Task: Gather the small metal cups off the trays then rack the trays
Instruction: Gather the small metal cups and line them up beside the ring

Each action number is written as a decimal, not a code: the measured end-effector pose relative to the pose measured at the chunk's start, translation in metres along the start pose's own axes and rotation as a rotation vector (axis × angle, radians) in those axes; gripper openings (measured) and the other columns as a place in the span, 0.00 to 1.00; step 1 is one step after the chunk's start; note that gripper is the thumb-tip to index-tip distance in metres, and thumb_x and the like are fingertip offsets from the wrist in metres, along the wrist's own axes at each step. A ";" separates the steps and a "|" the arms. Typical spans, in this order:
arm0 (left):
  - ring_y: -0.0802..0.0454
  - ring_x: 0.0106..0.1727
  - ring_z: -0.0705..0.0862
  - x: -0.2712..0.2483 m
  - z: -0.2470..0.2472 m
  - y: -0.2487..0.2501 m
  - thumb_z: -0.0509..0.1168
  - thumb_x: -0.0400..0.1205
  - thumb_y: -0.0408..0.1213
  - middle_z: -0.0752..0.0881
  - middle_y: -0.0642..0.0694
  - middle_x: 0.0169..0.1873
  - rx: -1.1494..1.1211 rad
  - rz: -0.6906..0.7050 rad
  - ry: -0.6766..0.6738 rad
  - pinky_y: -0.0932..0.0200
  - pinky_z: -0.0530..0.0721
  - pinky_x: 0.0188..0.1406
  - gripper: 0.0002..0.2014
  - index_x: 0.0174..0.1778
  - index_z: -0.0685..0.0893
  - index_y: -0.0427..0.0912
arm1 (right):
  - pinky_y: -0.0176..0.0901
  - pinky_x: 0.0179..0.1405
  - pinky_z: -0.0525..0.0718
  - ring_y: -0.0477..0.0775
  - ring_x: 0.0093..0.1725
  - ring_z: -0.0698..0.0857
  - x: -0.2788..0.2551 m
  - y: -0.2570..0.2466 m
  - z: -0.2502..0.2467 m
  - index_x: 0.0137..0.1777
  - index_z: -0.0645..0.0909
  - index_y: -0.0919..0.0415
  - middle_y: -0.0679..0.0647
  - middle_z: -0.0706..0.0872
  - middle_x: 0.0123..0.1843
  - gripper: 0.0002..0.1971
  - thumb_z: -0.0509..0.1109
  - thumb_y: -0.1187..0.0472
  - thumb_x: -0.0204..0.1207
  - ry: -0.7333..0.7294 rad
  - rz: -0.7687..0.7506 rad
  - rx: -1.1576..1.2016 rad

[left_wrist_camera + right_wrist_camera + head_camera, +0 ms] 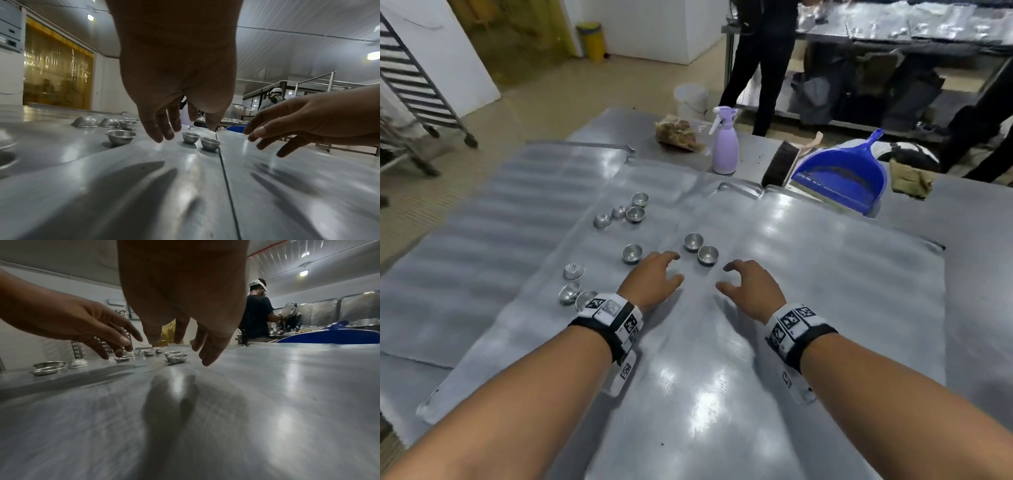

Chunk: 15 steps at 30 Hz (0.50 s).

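A: Where are the small metal cups (632, 254) found?
B: Scattered on the left tray (517, 260); thin, light, slippery, best pinched at the rim

A: And the fingers?
B: Left hand (654, 281) and right hand (751, 291) are held loosely spread, nothing grasped

Your head camera is looking down over the trays (825, 274); both wrist cameras are skimming low, sharing the cups (210, 143).
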<state>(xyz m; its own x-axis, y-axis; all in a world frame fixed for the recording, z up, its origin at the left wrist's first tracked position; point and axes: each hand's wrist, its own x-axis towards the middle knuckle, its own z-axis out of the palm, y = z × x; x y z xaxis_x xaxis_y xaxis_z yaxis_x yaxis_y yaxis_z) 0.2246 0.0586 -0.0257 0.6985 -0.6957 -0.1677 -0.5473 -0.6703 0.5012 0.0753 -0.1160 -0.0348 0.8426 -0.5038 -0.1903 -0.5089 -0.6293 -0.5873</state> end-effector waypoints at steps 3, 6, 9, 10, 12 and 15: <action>0.39 0.64 0.81 0.028 0.007 0.004 0.65 0.84 0.48 0.78 0.39 0.65 0.041 0.012 -0.015 0.47 0.78 0.66 0.26 0.79 0.72 0.52 | 0.51 0.65 0.80 0.57 0.67 0.80 0.031 0.001 0.002 0.72 0.79 0.48 0.55 0.77 0.72 0.23 0.70 0.45 0.78 -0.020 -0.036 -0.024; 0.34 0.64 0.80 0.053 0.017 0.005 0.62 0.85 0.45 0.77 0.37 0.65 0.093 0.002 -0.032 0.44 0.78 0.66 0.25 0.80 0.70 0.55 | 0.53 0.66 0.80 0.59 0.68 0.78 0.057 0.002 0.010 0.72 0.79 0.45 0.56 0.78 0.70 0.22 0.70 0.46 0.78 -0.038 -0.082 -0.055; 0.33 0.66 0.76 0.070 0.024 0.004 0.61 0.85 0.40 0.74 0.37 0.67 0.142 -0.002 -0.051 0.46 0.74 0.67 0.25 0.80 0.70 0.55 | 0.54 0.64 0.79 0.60 0.69 0.74 0.071 0.001 0.018 0.71 0.79 0.43 0.55 0.78 0.68 0.21 0.70 0.47 0.78 -0.041 -0.136 -0.121; 0.33 0.67 0.75 0.073 0.025 0.004 0.61 0.85 0.38 0.73 0.37 0.68 0.160 0.008 -0.055 0.46 0.74 0.67 0.25 0.80 0.71 0.54 | 0.54 0.63 0.79 0.60 0.69 0.73 0.074 0.001 0.021 0.70 0.80 0.43 0.55 0.79 0.67 0.20 0.70 0.47 0.77 -0.037 -0.153 -0.139; 0.34 0.68 0.73 0.079 0.027 0.005 0.61 0.85 0.38 0.71 0.38 0.69 0.187 0.028 -0.057 0.44 0.74 0.68 0.22 0.77 0.74 0.52 | 0.54 0.60 0.79 0.61 0.68 0.72 0.078 0.002 0.026 0.66 0.80 0.44 0.54 0.79 0.66 0.18 0.70 0.47 0.76 -0.027 -0.179 -0.165; 0.33 0.69 0.73 0.085 0.026 0.003 0.65 0.83 0.40 0.70 0.39 0.72 0.217 0.014 -0.047 0.44 0.75 0.68 0.16 0.68 0.81 0.47 | 0.53 0.59 0.79 0.62 0.68 0.71 0.083 0.003 0.032 0.61 0.83 0.48 0.54 0.79 0.68 0.15 0.72 0.48 0.75 -0.007 -0.190 -0.200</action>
<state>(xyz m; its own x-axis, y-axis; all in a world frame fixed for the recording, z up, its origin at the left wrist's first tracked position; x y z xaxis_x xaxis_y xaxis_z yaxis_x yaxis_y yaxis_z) 0.2700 -0.0094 -0.0607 0.6710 -0.7130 -0.2037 -0.6467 -0.6971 0.3097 0.1493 -0.1409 -0.0773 0.9271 -0.3621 -0.0969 -0.3656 -0.8169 -0.4461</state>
